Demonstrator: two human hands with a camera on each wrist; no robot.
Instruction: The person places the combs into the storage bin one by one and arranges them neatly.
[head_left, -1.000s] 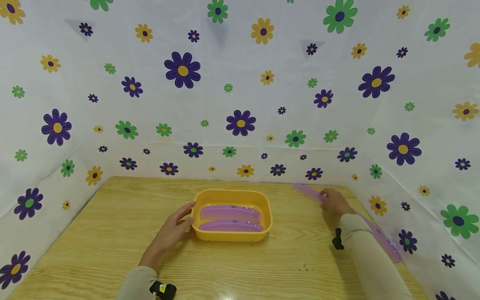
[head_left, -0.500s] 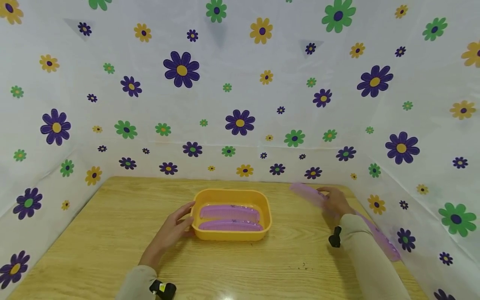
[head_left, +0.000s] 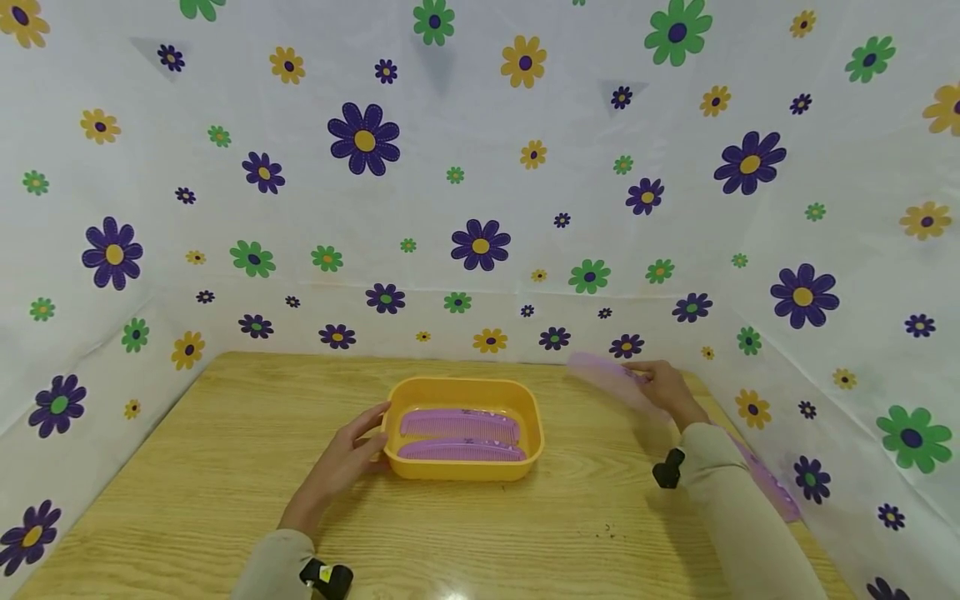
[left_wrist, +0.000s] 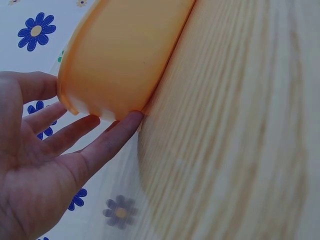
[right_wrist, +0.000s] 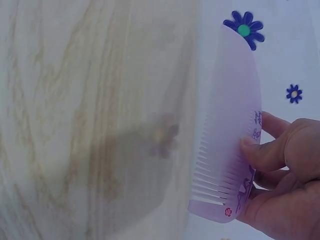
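On the table stands a yellow plastic basket [head_left: 465, 472] holding a purple comb [head_left: 459, 423] at the back and another purple comb [head_left: 461, 451] in front, teeth toward me. My left hand [head_left: 337, 467] touches the basket's left end; the left wrist view shows fairly straight fingers [left_wrist: 112, 140] against its end wall and rim. To the right, my right hand [head_left: 670, 394] pinches a translucent purple comb [right_wrist: 230, 115] by its printed spine, tilted and lifted above the table. Beyond the right forearm, partly hidden by it, lies a further purple comb [head_left: 776, 487] along the table's right edge.
The wood-grain table [head_left: 225, 433] meets a white sheet [head_left: 420, 200] printed with flowers at the back and both sides. Small dark specks [head_left: 609, 532] lie on the table at front right. Both wrists wear black camera mounts.
My right hand has raised the comb off the table, moving it slightly up and left; the comb's far end now overlaps the back sheet. The left hand and basket have stayed in place.
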